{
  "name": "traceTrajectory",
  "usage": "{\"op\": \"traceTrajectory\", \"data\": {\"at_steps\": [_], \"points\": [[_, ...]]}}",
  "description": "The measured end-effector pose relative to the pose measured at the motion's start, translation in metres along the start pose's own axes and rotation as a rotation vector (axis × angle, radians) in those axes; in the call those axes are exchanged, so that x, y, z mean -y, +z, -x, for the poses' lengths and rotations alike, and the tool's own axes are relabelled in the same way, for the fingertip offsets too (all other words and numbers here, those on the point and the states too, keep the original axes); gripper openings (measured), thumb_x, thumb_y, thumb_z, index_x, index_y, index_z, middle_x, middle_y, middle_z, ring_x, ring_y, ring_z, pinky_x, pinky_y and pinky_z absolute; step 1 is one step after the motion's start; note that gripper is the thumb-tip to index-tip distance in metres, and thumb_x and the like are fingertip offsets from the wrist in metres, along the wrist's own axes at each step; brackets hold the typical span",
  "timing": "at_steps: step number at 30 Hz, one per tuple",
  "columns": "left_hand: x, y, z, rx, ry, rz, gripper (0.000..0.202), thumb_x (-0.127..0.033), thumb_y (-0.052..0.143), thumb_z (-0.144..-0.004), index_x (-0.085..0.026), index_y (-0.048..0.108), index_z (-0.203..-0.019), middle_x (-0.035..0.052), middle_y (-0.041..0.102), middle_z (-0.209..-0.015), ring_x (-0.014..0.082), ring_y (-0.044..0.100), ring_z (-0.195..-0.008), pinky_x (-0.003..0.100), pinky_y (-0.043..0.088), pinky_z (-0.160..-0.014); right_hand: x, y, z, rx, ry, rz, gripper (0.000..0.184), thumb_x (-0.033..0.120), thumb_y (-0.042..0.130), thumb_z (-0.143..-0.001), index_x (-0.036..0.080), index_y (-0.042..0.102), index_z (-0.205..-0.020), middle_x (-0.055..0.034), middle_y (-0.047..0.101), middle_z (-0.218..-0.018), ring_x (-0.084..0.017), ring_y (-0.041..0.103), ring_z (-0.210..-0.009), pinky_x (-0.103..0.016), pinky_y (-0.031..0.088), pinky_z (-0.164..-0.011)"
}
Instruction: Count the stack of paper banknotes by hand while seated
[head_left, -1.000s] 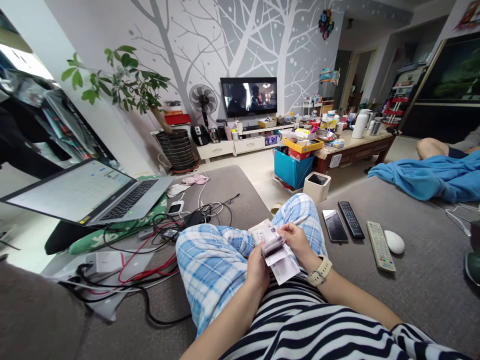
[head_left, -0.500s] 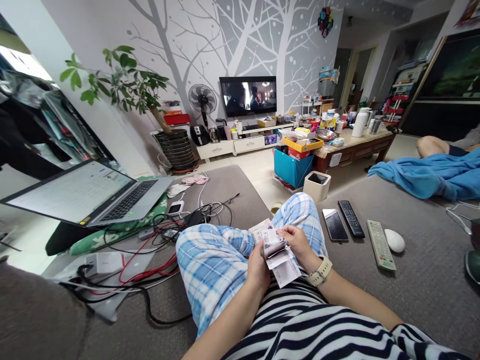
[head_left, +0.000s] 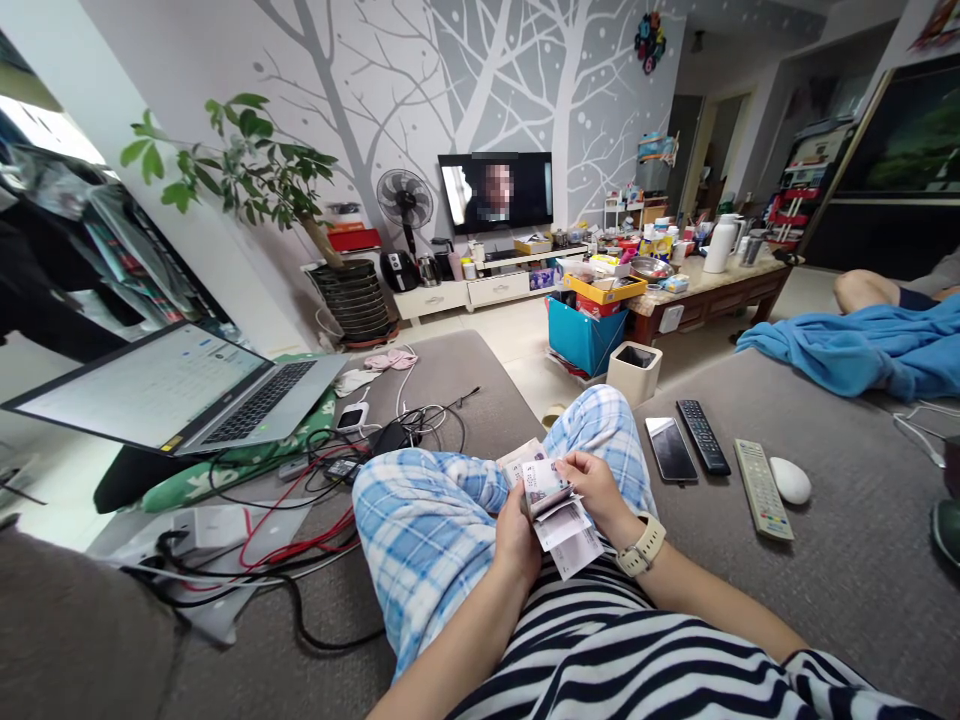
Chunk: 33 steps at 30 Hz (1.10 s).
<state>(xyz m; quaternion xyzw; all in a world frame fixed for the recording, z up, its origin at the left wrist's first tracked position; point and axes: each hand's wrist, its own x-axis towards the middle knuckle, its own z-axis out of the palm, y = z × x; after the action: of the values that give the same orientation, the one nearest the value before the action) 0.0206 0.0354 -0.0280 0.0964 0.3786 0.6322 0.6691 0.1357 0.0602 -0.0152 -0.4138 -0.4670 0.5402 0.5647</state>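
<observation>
A bundle of banknotes [head_left: 546, 482] is held over my lap, its pale, printed notes fanned and folded at different angles. My left hand [head_left: 516, 530] is closed around the near left side of the bundle, thumb on top. With closed fingertips, my right hand [head_left: 589, 480] pinches the upper right edge of a note. Several lower notes [head_left: 576, 550] hang loose below the hands, toward the striped shirt. Other notes stick out at the top, over the blue plaid trousers [head_left: 427, 520]. A pale watch [head_left: 642, 545] is on my right wrist.
Right of my knee lie a phone [head_left: 670, 449], a black remote [head_left: 703, 437], a pale remote [head_left: 762, 490] and a white mouse [head_left: 790, 481]. On the left are an open laptop [head_left: 255, 400] and tangled cables [head_left: 330, 465]. A bin [head_left: 634, 373] stands ahead. Another person's leg [head_left: 866, 292] shows far right.
The held notes have shifted slightly, the lower ones hanging a little lower. Both hands keep their grip in nearly the same place. The picture on the television has changed.
</observation>
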Motion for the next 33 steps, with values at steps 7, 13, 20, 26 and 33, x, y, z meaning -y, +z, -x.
{"op": "traceTrajectory", "data": {"at_steps": [7,13,20,26,33], "points": [[0.0011,0.0002,0.0003,-0.003,0.027,-0.018,0.021,-0.025,0.060,-0.083,-0.012,0.068,-0.097,0.0112,0.074,-0.096,0.0250,0.070,-0.093,0.037,0.053,-0.089,-0.0009,0.0010,0.0007,0.009,0.015,-0.063,0.029,0.042,0.074,-0.065,0.016,0.060,-0.068,0.0021,0.057,-0.063,-0.012,0.047,-0.057,-0.026,0.036,-0.057],[0.0012,0.0003,0.0003,0.008,0.025,-0.033,0.021,-0.024,0.057,-0.084,-0.012,0.068,-0.098,0.0100,0.075,-0.095,0.0244,0.069,-0.095,0.037,0.052,-0.091,-0.0009,0.0008,0.0005,0.002,0.010,-0.061,0.030,0.042,0.074,-0.065,0.016,0.061,-0.068,0.0015,0.058,-0.062,-0.012,0.048,-0.058,-0.026,0.037,-0.058],[0.0026,-0.0020,-0.0007,0.007,0.013,-0.031,0.024,-0.026,0.057,-0.085,-0.011,0.068,-0.100,0.0110,0.074,-0.097,0.0236,0.070,-0.092,0.036,0.052,-0.090,-0.0034,-0.0001,0.0001,0.007,0.009,-0.058,0.029,0.043,0.074,-0.065,0.016,0.063,-0.068,0.0011,0.059,-0.063,-0.013,0.049,-0.059,-0.026,0.038,-0.058],[0.0022,-0.0023,-0.0021,0.002,0.025,-0.036,0.024,-0.026,0.059,-0.083,-0.013,0.068,-0.102,0.0094,0.075,-0.097,0.0243,0.069,-0.096,0.037,0.052,-0.091,-0.0042,0.0000,-0.0003,0.006,0.011,-0.068,0.028,0.041,0.074,-0.066,0.015,0.063,-0.068,0.0009,0.059,-0.063,-0.012,0.049,-0.059,-0.027,0.037,-0.059],[0.0011,0.0012,0.0013,0.002,0.019,-0.039,0.025,-0.025,0.058,-0.083,-0.012,0.067,-0.103,0.0095,0.075,-0.091,0.0244,0.071,-0.088,0.039,0.053,-0.087,-0.0005,0.0010,0.0007,0.007,0.007,-0.074,0.029,0.042,0.073,-0.066,0.015,0.062,-0.067,0.0018,0.057,-0.061,-0.011,0.047,-0.057,-0.026,0.036,-0.057]]}}
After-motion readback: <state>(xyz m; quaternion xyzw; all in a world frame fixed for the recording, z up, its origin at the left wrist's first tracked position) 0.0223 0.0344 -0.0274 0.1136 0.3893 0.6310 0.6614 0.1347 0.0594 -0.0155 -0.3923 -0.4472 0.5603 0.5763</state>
